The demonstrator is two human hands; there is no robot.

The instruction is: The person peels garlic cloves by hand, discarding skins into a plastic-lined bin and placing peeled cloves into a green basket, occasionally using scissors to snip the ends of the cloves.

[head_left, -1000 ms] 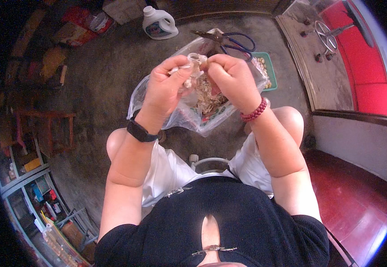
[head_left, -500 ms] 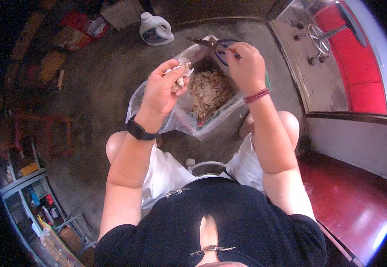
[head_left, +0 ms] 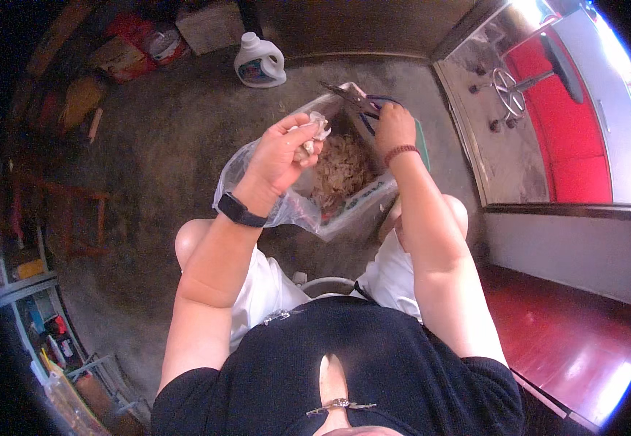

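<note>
My left hand (head_left: 281, 158), with a dark band on the wrist, pinches a crumpled whitish piece (head_left: 319, 127); its exact kind is unclear. More pale bits show between the lower fingers. My right hand (head_left: 397, 129) grips scissors (head_left: 349, 97) by their blue handles. Their dark blades point up and left, beyond the whitish piece and apart from it. Beneath both hands stands a container lined with a clear plastic bag (head_left: 239, 174). Inside lies a heap of brownish, flaky pieces (head_left: 346, 168). The fingertips of my right hand are partly hidden.
A white jug (head_left: 259, 62) stands on the concrete floor beyond the container. Red packages (head_left: 128, 51) and a pale box (head_left: 210, 27) sit at the far left. A cluttered metal shelf (head_left: 29, 291) is at the near left. On the right is a wheeled stool (head_left: 508, 91) beyond a frame.
The whole view has shifted, so the jug and container appear lower. My right hand has come slightly down and left, and the scissors tilt more. My left hand still holds the whitish piece.
</note>
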